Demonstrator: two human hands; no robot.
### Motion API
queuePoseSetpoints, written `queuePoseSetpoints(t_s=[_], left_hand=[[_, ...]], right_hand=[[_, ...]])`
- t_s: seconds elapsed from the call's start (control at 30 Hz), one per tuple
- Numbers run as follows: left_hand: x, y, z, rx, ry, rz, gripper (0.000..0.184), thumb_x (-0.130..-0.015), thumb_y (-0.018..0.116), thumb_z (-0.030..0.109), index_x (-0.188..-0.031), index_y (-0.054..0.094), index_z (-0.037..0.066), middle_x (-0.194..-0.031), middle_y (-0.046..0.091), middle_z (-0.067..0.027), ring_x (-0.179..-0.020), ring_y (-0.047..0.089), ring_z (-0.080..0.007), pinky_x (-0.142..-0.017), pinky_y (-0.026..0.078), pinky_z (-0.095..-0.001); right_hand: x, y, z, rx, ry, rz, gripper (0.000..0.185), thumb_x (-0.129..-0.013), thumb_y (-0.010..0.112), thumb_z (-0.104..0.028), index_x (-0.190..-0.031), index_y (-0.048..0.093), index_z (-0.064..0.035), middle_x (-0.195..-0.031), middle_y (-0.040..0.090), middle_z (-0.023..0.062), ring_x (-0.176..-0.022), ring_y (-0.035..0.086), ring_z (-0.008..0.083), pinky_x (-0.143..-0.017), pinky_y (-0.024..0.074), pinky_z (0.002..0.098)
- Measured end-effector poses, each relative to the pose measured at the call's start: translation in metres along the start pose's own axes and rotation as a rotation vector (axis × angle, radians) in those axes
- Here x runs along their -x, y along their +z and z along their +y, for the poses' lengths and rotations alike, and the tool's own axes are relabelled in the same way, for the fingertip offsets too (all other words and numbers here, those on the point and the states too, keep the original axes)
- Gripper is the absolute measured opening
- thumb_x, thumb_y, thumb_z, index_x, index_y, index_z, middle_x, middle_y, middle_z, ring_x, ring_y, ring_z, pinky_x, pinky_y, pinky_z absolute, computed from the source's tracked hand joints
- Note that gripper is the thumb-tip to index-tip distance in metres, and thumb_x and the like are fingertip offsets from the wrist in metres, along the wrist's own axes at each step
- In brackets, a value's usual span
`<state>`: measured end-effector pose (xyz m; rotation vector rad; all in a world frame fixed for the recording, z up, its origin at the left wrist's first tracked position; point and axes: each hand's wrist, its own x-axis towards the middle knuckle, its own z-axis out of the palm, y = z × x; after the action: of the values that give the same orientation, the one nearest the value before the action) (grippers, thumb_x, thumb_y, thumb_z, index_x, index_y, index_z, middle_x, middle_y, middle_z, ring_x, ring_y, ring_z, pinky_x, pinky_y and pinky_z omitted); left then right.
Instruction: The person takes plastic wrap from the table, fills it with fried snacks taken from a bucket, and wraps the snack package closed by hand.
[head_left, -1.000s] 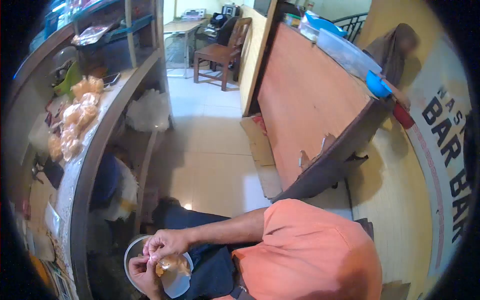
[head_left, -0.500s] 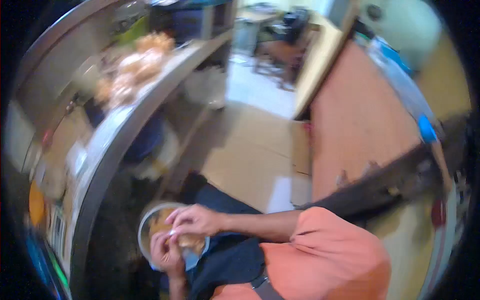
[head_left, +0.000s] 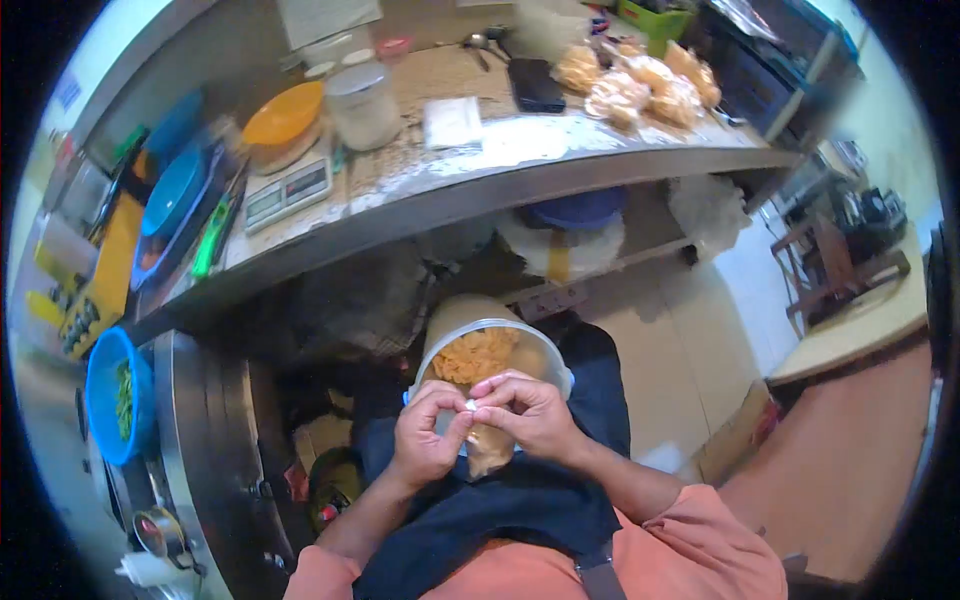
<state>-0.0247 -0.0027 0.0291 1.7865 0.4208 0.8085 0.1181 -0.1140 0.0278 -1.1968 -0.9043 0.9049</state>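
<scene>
Between my knees stands a clear bucket [head_left: 545, 350] with orange-brown crumbly food [head_left: 475, 355] inside. Over its near rim hangs a small filled plastic bag [head_left: 490, 452], its twisted whitish top pinched between my fingertips. My left hand [head_left: 428, 432] closes thumb and forefinger on that top from the left. From the right, my right hand [head_left: 535, 415] pinches the same spot, the fingertips of both hands nearly touching. The exact fold or knot between them is too small to make out.
Filled plastic bags [head_left: 650, 90] lie on the counter [head_left: 400, 190] ahead, near a black phone-like object [head_left: 535, 85], a lidded tub [head_left: 362, 105], a digital scale [head_left: 288, 195] and an orange bowl [head_left: 283, 125]. At left is a blue basin [head_left: 120, 395] with green vegetables.
My view has swung left, bringing the counter in front of me and the bucket to the middle. Both hands still pinch together over the bucket; the hanging bag shows more plainly.
</scene>
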Motion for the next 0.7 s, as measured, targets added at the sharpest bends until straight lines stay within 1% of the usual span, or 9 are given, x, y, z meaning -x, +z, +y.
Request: queuePoseSetpoints(t_s=[0.13,0.17,0.2,0.27,0.3,0.33,0.47,0.53,0.7], left_hand=[[-0.001,-0.003,0.006,-0.031,0.026,-0.068,0.012,-0.082,0.068,0.008,-0.085,0.057,0.003,-0.085,0.059,-0.0102,-0.081,0.057,-0.0236,-0.075,0.046,-0.033],[-0.002,-0.004,0.008,-0.042,0.079,-0.134,0.012,-0.082,0.068,0.008,-0.085,0.057,0.003,-0.085,0.059,-0.0104,-0.081,0.057,-0.0246,-0.075,0.045,-0.0335],[-0.003,-0.004,0.009,-0.053,0.132,-0.202,0.012,-0.082,0.068,0.008,-0.085,0.057,0.003,-0.085,0.058,-0.0105,-0.081,0.057,-0.0257,-0.075,0.045,-0.0341],[-0.008,-0.005,0.015,-0.086,0.169,-0.219,0.013,-0.079,0.068,0.006,-0.086,0.057,0.004,-0.084,0.057,-0.0106,-0.08,0.055,-0.0285,-0.074,0.044,-0.0361],[-0.011,-0.007,0.016,-0.135,0.245,-0.267,0.016,-0.077,0.068,0.005,-0.088,0.056,0.005,-0.084,0.056,-0.0107,-0.08,0.054,-0.0294,-0.074,0.043,-0.0376],[-0.013,-0.009,0.017,-0.184,0.324,-0.316,0.019,-0.075,0.068,0.005,-0.09,0.056,0.005,-0.084,0.056,-0.0107,-0.08,0.054,-0.0303,-0.074,0.043,-0.039],[-0.019,-0.015,0.024,-0.258,0.37,-0.396,0.025,-0.072,0.068,0.004,-0.094,0.054,0.006,-0.086,0.055,-0.0107,-0.082,0.053,-0.0318,-0.075,0.042,-0.0418],[-0.016,-0.015,0.024,-0.236,0.392,-0.407,0.027,-0.072,0.068,0.005,-0.096,0.054,0.007,-0.089,0.056,-0.0108,-0.085,0.054,-0.0323,-0.077,0.042,-0.0429],[-0.014,-0.015,0.025,-0.26,0.426,-0.396,0.023,-0.074,0.066,0.006,-0.093,0.055,0.007,-0.089,0.058,-0.0113,-0.086,0.055,-0.0328,-0.079,0.043,-0.0431]], right_hand=[[0.001,0.002,0.002,-0.073,-0.009,0.045,0.013,-0.084,0.073,-0.011,-0.091,0.068,-0.0019,-0.106,0.063,0.0097,-0.094,0.061,0.0149,-0.08,0.0486,0.0269],[0.001,0.005,-0.001,-0.199,0.084,0.1,0.015,-0.084,0.073,-0.014,-0.09,0.066,-0.0016,-0.099,0.065,0.01,-0.09,0.062,0.0158,-0.078,0.0492,0.0282],[0.002,0.004,-0.004,-0.202,0.086,0.086,0.015,-0.084,0.073,-0.014,-0.09,0.066,-0.0016,-0.099,0.065,0.01,-0.09,0.062,0.0158,-0.078,0.0492,0.0282],[0.002,-0.006,-0.01,0.187,-0.014,-0.065,0.018,-0.087,0.07,-0.018,-0.09,0.065,-0.0008,-0.092,0.065,0.0104,-0.086,0.063,0.0166,-0.077,0.0494,0.0295],[0.001,-0.006,-0.026,0.256,0.013,-0.158,0.022,-0.091,0.065,-0.022,-0.09,0.064,0.0003,-0.086,0.064,0.0114,-0.082,0.062,0.0177,-0.073,0.0488,0.0305],[0.0,-0.005,-0.03,0.256,0.005,-0.162,0.022,-0.091,0.065,-0.022,-0.09,0.064,0.0003,-0.086,0.064,0.0114,-0.082,0.062,0.0177,-0.073,0.0488,0.0305],[0.001,-0.005,-0.033,0.264,-0.002,-0.262,0.022,-0.095,0.057,-0.02,-0.091,0.064,0.0009,-0.084,0.062,0.012,-0.078,0.06,0.0217,-0.07,0.0473,0.0329],[0.0,-0.005,-0.033,0.295,-0.139,-0.278,0.021,-0.095,0.056,-0.019,-0.092,0.063,0.0012,-0.085,0.062,0.0121,-0.079,0.06,0.0233,-0.071,0.0476,0.0341],[0.002,-0.004,-0.032,0.294,-0.21,-0.3,0.023,-0.094,0.057,-0.021,-0.09,0.063,0.0016,-0.086,0.061,0.0137,-0.081,0.061,0.0277,-0.072,0.0481,0.0361]])
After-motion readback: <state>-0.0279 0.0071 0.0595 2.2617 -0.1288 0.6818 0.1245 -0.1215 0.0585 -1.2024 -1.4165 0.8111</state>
